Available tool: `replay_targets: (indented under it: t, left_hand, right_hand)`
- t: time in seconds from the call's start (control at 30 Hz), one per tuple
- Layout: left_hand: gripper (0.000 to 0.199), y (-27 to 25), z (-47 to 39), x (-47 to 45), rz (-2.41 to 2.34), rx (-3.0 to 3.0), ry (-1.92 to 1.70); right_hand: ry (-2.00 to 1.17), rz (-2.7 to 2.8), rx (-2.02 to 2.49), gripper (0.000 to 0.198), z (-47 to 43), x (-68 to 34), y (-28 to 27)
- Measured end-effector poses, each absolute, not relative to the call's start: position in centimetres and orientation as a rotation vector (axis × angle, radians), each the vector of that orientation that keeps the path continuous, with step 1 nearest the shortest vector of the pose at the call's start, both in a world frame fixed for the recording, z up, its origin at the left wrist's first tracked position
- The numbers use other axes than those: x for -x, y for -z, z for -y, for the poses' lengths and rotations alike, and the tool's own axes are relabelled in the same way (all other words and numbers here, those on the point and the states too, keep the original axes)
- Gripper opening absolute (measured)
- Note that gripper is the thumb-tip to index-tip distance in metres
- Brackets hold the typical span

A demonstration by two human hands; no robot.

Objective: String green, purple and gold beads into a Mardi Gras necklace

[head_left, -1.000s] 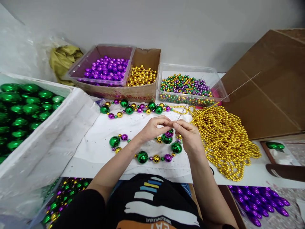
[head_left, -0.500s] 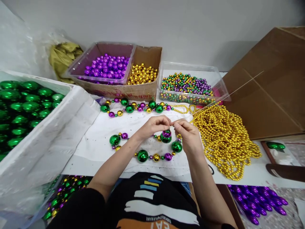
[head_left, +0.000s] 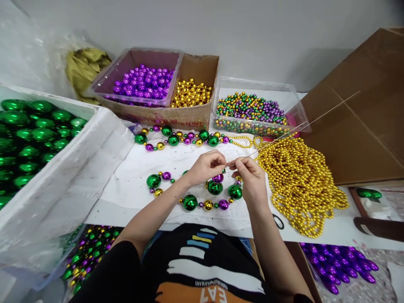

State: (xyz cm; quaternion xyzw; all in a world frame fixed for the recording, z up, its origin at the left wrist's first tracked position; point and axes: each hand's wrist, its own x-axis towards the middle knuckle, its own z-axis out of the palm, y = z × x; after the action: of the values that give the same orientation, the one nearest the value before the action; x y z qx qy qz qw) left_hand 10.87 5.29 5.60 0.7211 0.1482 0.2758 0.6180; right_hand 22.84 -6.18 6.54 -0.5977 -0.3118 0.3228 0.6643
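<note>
Close together over the white cloth, my left hand [head_left: 208, 166] and my right hand [head_left: 249, 174] both pinch a thin pale string [head_left: 303, 127]. It runs from the right fingers up and to the right. Just below the fingertips are a purple bead [head_left: 217, 177] and a large green bead [head_left: 215, 188], apparently on the same strand. A loop of strung green, gold and purple beads [head_left: 190, 203] lies on the cloth around and under my hands; my left wrist hides part of it. Behind it lies a finished-looking bead strand [head_left: 173, 139].
A carton holds purple beads [head_left: 145, 84] and gold beads [head_left: 192, 93]. Small mixed beads [head_left: 251, 107] fill a clear bin. Gold bead chains [head_left: 299, 181] are heaped at right, beside a black ring [head_left: 279, 221]. A white box wall [head_left: 107, 139] borders the left; a large carton [head_left: 362, 109] leans right.
My hands stay pinched close together. The string now shows a longer stretch to the upper right, and the hanging beads have swung slightly left and down. The view has shifted a little.
</note>
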Motion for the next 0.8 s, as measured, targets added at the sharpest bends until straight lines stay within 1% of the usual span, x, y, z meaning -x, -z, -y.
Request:
replay_targets:
  t: [0.17, 0.37, 0.53, 0.67, 0.8]
  left_hand:
    - [0.009, -5.7, -4.6, -11.1, -0.427, -1.899, -0.816]
    - [0.005, -4.2, -3.1, -11.4, -0.55, -1.767, -0.739]
    - [0.007, -3.6, -2.0, -11.8, -0.614, -1.902, -0.808]
    - [0.003, -4.1, -2.6, -11.6, -0.588, -1.622, -0.745]
    - [0.01, -5.4, -3.4, -10.7, -0.504, -1.237, -0.58]
  right_hand:
    - [-0.77, 0.619, 1.295, 0.017, 6.0, -22.3, -6.3]
    - [-0.94, 0.469, 1.154, 0.024, 5.7, -22.2, -6.2]
    - [-1.128, 0.413, 1.096, 0.028, 5.7, -23.0, -5.9]
    - [-1.086, 0.486, 1.135, 0.026, 5.8, -23.3, -5.9]
    - [-0.985, 0.657, 1.239, 0.023, 5.8, -23.0, -6.1]
